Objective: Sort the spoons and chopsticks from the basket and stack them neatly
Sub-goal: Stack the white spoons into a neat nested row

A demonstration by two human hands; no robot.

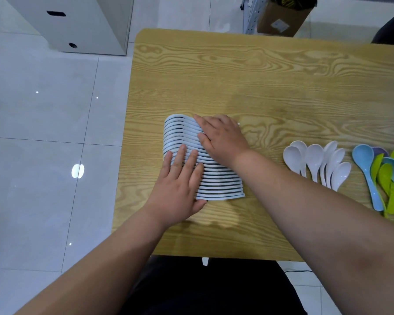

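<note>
A row of nested spoons, pale white-blue, lies on the near-left part of the worktop. The spoons are packed one against the next like fanned cards. The row's long axis runs from far to near and slants a little to the right as it comes near, while each spoon lies crosswise, left to right.

Both hands are on it, flat and released, fingers straight, grasping nothing. The left hand presses on the near-left flank with its fingers pointing far and its thumb beside the near end of the row. The right hand covers the far-right part, fingers pointing left across the spoons. The hands thus sit on opposite sides, the left nearer the near end and the right nearer the far end.

This looks like squaring up the row. Pushing inward from both flanks would line up the bowls and handles; squeezing along the long axis would need the hands at the two ends.

Well apart to the right lie loose white spoons, and beyond them, at the right edge, coloured spoons in blue, green and purple, not yet stacked.
</note>
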